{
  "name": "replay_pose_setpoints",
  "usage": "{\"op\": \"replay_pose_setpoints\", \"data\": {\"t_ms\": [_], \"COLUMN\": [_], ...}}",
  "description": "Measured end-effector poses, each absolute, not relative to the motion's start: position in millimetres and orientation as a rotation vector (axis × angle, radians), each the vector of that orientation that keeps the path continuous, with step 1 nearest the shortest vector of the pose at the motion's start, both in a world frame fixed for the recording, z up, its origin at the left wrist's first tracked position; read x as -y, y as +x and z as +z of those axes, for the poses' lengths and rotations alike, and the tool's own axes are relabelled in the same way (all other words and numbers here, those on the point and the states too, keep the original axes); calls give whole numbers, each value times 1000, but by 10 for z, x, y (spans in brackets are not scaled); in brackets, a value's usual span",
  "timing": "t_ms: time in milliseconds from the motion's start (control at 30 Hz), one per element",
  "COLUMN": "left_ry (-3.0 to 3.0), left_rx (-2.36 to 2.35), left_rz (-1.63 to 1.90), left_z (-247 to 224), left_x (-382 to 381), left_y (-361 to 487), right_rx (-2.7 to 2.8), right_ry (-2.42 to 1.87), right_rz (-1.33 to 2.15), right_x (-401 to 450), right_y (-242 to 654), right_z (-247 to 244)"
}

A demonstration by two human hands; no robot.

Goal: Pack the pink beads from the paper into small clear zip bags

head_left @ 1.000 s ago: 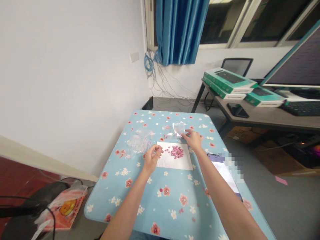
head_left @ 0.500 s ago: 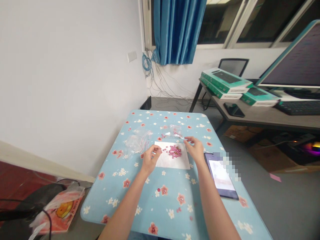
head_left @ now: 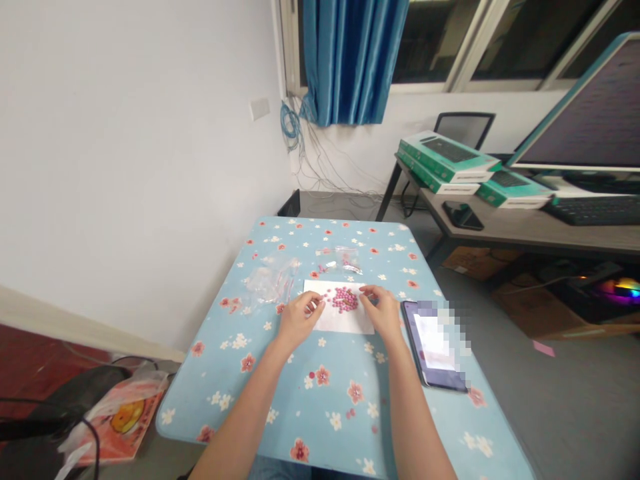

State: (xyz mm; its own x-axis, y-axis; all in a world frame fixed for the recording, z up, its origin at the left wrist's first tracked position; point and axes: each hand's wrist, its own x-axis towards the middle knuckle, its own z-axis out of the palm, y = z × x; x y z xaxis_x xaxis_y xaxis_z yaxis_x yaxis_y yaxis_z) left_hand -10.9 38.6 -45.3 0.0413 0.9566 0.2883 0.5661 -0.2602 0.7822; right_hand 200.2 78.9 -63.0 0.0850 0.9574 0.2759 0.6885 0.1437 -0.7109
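Observation:
A pile of small pink bead-like pieces (head_left: pixel 345 300) lies on a sheet of white paper (head_left: pixel 340 325). At the paper's left edge is my left hand (head_left: pixel 303 317), thumb and forefinger curled close together beside a few stray pieces. Whatever might be between those fingertips is too small to make out. My right hand (head_left: pixel 383 310) rests over the paper's right side. Its thumb and forefinger are apart, with the tips by the pile's right edge. Behind the paper lies a clear plastic bag (head_left: pixel 343 260) with some pink pieces in it.
More crumpled clear plastic (head_left: pixel 270 283) lies at the left on the flowered table (head_left: pixel 280 413). A phone (head_left: pixel 435 347) is right of my right forearm. Loose pink pieces (head_left: pixel 351 413) are scattered near the front. Keyboard boxes (head_left: pixel 445 160) are stacked on the desk at right.
My right hand has come away from the clear bag and moved toward me and left, to the pile's right edge. My left hand stays at the paper's left side.

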Motion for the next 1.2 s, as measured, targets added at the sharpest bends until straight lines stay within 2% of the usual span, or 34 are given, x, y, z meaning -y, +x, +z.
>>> {"op": "replay_pose_setpoints", "data": {"t_ms": [133,233,400,533,667,1200], "left_ry": [2067,2076,2064,2065,2034,2163], "left_rx": [-1704,-2001,-2356,-2326,-2302,-2048], "left_rz": [1130,1163,799,535,436,546], "left_z": [-403,-376,-363,-331,-282,-393], "left_x": [-350,-302,-228,-242,-277,-151], "left_y": [-373,-717,-1176,-1252,-1232,-1144], "right_rx": [1674,1668,1661,1663,1665,1907], "right_ry": [-1623,-1621,-1651,-1656,-1644,-1766], "right_rz": [446,445,454,439,443,444], "right_x": [-796,-802,-800,-789,-783,-671], "right_y": [2002,2012,2008,1994,1992,2084], "right_z": [-668,-676,-666,-646,-630,-499]}}
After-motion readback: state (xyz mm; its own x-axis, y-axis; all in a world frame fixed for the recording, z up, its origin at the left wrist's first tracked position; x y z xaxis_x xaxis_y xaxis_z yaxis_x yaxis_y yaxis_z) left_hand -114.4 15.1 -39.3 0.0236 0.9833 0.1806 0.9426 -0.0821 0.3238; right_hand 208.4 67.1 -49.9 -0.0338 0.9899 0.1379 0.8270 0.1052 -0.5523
